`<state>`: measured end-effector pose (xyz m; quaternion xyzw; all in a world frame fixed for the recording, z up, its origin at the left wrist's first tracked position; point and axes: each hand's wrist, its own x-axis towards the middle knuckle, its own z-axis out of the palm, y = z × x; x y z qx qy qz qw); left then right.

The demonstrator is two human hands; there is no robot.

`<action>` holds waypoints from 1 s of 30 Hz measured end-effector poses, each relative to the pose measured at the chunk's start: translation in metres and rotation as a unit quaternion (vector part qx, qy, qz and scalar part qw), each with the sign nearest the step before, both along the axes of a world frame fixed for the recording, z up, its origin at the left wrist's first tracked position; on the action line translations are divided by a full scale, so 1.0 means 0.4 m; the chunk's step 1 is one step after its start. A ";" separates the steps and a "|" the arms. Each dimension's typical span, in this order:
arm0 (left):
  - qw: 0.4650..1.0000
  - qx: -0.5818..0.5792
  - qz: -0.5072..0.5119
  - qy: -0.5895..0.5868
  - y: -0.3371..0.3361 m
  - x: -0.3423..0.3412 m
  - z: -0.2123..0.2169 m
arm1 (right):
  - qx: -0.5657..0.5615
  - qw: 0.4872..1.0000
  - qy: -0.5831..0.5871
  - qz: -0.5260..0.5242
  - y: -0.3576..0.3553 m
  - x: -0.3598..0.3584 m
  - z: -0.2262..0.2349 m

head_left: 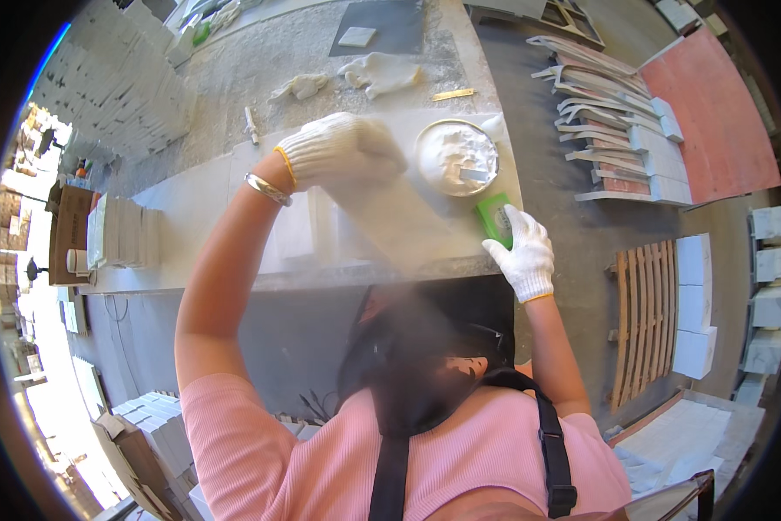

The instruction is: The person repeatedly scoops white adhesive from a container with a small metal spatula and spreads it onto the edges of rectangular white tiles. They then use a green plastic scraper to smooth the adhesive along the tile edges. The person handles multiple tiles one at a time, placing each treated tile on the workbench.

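Note:
My left hand [343, 149], in a white knit glove with a metal bangle on the wrist, grips the top of a pale stone tile [390, 217] held tilted above the workbench [191, 204]. In my right hand [522, 253], also gloved, is a green scraper [495, 217], its edge close to the tile's right side. A round white bowl of pale paste [456, 156] with a small tool lying in it sits just beyond the tile. More pale tiles [299, 234] lie on the bench under my left arm.
Stacks of white tiles stand at the left [121, 230] and far left [117, 78]. Spare gloves [377, 74] and a small tile [357, 36] lie further back. Racked strips [612, 122], a wooden pallet [644, 321] and white blocks [694, 304] are on the right.

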<state>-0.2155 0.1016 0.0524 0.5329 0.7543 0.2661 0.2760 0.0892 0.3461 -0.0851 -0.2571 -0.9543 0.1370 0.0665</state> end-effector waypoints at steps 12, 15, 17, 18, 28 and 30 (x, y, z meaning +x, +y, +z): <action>0.945 0.151 0.097 0.275 -0.055 0.141 -0.093 | -0.653 0.728 0.208 -0.005 -0.055 0.028 0.148; 0.940 0.166 0.095 0.281 -0.055 0.137 -0.109 | -0.700 0.689 0.187 0.026 -0.082 -0.014 0.199; 0.941 0.167 0.089 0.282 -0.057 0.133 -0.114 | -0.696 0.690 0.195 0.047 -0.102 -0.034 0.219; 0.940 0.166 0.087 0.286 -0.057 0.131 -0.115 | -0.682 0.704 0.194 0.053 -0.109 -0.040 0.228; 0.945 0.153 0.078 0.280 -0.057 0.129 -0.120 | -0.607 0.781 0.115 0.089 -0.135 -0.106 0.287; 0.944 0.156 0.076 0.279 -0.056 0.131 -0.118 | -0.592 0.800 0.086 0.036 -0.141 -0.102 0.289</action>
